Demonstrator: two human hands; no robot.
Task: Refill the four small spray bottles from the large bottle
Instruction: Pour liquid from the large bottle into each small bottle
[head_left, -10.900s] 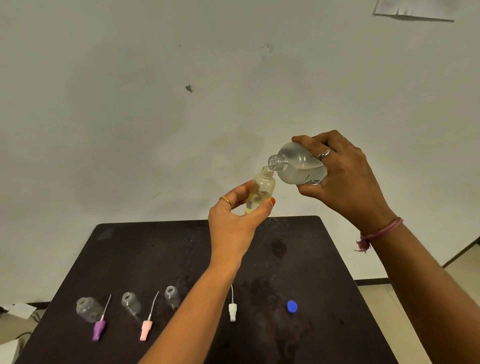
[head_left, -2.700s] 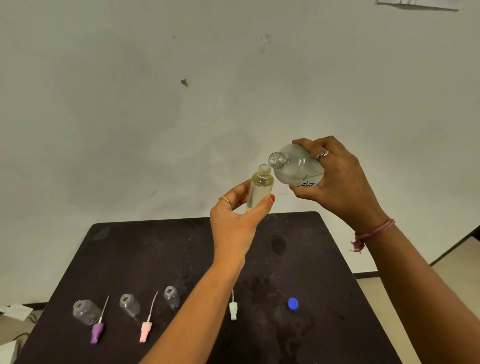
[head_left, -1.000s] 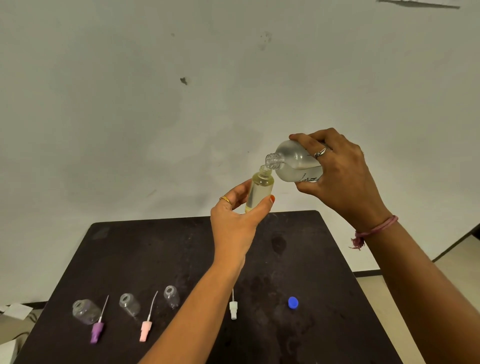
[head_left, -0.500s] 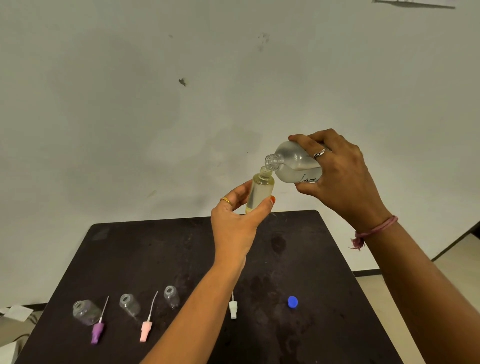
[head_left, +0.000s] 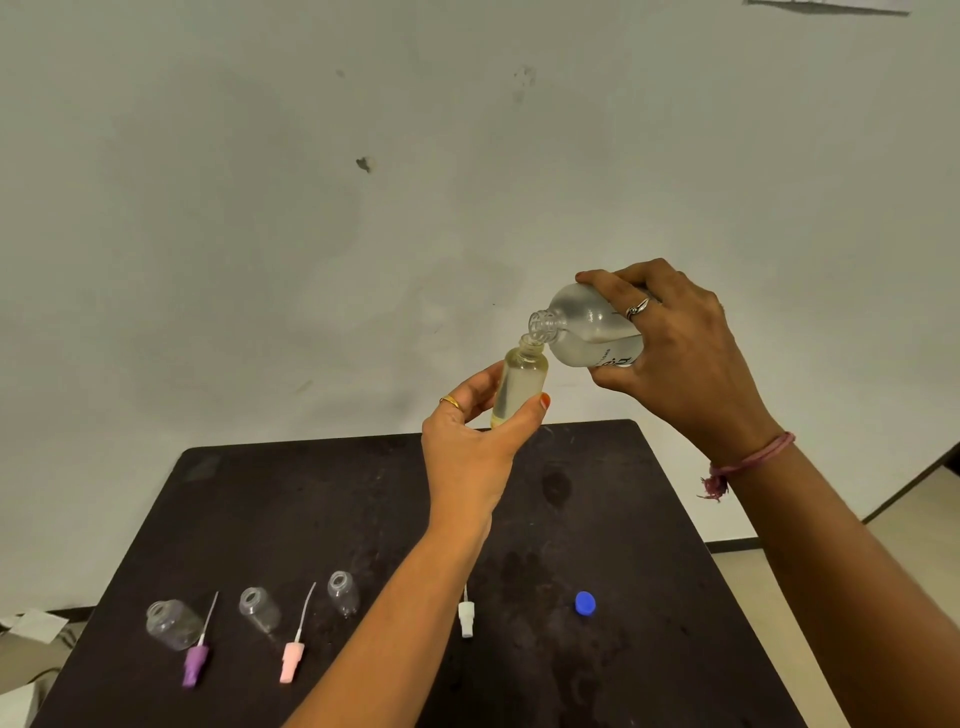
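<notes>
My left hand pinches a small clear spray bottle upright above the table, nearly full of pale yellowish liquid. My right hand grips the large clear bottle, tilted so its open mouth sits right over the small bottle's neck. Three empty small bottles stand uncapped in a row at the table's front left. Spray tops lie beside them: a purple one, a pink one and a white one.
A blue cap lies on the dark table to the right of the white spray top. A pale wall rises right behind the table. Floor shows past the table's right edge, and paper scraps lie at the lower left.
In the last second little has moved. The large bottle stays tipped over the small one, whose liquid level is far higher than eleven seconds ago.
</notes>
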